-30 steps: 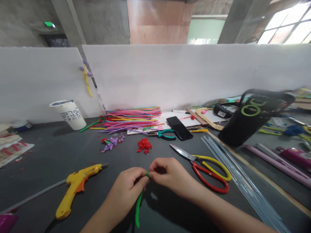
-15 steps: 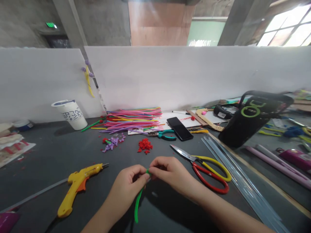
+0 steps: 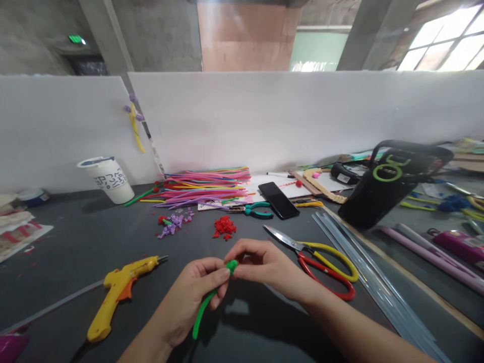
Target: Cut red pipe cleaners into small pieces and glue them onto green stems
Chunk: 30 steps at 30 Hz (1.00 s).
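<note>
A green pipe cleaner (image 3: 203, 315) is pinched between the thumb and fingers of my left hand (image 3: 204, 282), its straight tail hanging down toward me. At its upper end sits a small bunched green knot, which my right hand (image 3: 260, 262) grips with thumb and forefinger. The two hands nearly touch at that end. Just beyond them lies a heap of small red pieces (image 3: 225, 227), with a pile of purple pieces (image 3: 174, 224) to its left. Scissors with one yellow and one red handle (image 3: 327, 262) rest right of my right hand.
A yellow glue gun (image 3: 119, 295) lies to the left, with a white cup (image 3: 109, 179) behind it. Pipe cleaners (image 3: 204, 189), teal pliers (image 3: 259, 210) and a phone (image 3: 279, 200) lie farther back. On the right are clear glue sticks (image 3: 363, 272) and a tilted black bottle (image 3: 378, 186).
The pipe cleaner's tail has swung left and toward me as my left hand turned. More of the bunched green end now shows between my fingertips. The view has shifted slightly.
</note>
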Available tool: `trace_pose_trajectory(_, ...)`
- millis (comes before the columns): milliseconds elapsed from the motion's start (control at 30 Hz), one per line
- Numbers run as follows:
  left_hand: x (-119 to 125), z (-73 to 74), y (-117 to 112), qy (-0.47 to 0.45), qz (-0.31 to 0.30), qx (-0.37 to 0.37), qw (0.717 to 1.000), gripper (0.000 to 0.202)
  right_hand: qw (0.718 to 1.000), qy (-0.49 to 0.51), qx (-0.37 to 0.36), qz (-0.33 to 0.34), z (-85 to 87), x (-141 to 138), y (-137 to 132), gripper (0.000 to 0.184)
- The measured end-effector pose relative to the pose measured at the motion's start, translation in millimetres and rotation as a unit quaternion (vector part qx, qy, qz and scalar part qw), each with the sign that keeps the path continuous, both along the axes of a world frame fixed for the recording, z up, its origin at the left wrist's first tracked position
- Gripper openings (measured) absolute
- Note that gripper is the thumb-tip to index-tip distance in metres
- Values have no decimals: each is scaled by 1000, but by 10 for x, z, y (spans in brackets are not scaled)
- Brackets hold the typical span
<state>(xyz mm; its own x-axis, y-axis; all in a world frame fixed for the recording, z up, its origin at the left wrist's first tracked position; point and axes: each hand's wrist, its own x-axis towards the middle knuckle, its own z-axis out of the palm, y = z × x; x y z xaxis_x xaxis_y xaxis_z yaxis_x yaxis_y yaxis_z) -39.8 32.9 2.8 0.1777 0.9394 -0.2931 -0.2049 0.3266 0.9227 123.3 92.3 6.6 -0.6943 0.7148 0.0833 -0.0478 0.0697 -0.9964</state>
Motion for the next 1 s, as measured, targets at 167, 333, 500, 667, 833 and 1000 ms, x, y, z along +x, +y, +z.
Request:
trace_pose_trajectory(167,-3,17,-26,13,-23,8,1000,18,999,-4,34,-38,1,-31,-47,7)
trace_pose_trajectory(333,-5,57,-48,187,-41,84,978,29,999,-4,-21,-39,-12,-45,-49,11)
trace_pose_trajectory(500,0,32,-54,202,-46,94,974,30,997,12,-58,-41,-41,-61,-59,14)
trace_pose_trajectory(667,9,8,-69,227,-45,113,966,32,995,30,-88,-45,-77,-78,-80,18)
trace_pose_trajectory(833,23,16,-78,292,-37,151,944,37,996,14,-73,-47,-86,-82,-87,19)
trace_pose_trajectory(1000,25,-40,-89,285,-24,158,945,38,997,7,-57,-58,-75,-95,-125,16)
